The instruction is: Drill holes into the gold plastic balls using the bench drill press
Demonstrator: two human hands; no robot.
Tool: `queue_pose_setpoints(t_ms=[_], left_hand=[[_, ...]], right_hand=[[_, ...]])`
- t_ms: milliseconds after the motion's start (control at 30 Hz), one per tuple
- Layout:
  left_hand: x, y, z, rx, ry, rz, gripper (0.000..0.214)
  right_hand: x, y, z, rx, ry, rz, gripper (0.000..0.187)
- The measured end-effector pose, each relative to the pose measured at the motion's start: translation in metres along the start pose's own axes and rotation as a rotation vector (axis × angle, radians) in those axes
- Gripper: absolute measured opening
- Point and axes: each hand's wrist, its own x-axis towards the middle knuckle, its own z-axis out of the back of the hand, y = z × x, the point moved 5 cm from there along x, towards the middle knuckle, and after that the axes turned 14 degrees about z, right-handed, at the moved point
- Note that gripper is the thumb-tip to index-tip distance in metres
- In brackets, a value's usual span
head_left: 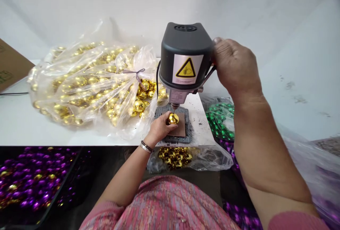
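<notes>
- We pinch a ball [174, 118] in our left hand [160, 127], leaving its top uncovered.
- The ball is round, glossy gold and mirror-bright, with dark patches across its surface.
- It sits right beneath the drill [186, 45], over a brown board [181, 126] on the desk [16, 127].
- Our right hand [236, 65] is wrapped around a handle [209, 75] at the drill's side.

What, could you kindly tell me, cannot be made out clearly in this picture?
In the head view:
Lever, upper end: hidden by the right hand.
Gold ball, part of its side: covered by the left hand.
Warning label, fine print: too small.
Cardboard box, remainder: cut off by the left edge.
</notes>
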Motion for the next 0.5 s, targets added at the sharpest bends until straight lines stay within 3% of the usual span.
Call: queue_pose_setpoints(t_ms=[133,267,500], left_hand=[[0.0,0.001,-0.001,-0.009,-0.004,-0.006,0.054],[0.001,0.002,-0.002,-0.001,-0.004,-0.025,0.052],[0.001,0.001,-0.002,-0.019,0.016,-0.034,0.048]], right_hand=[[-0.031,0.011,0.005,-0.011,-0.134,0.114,0.04],[-0.078,0.022,0.006,-0.083,-0.155,0.248,0.026],[-0.13,0.012,-0.015,-0.243,-0.257,0.435,0.008]])
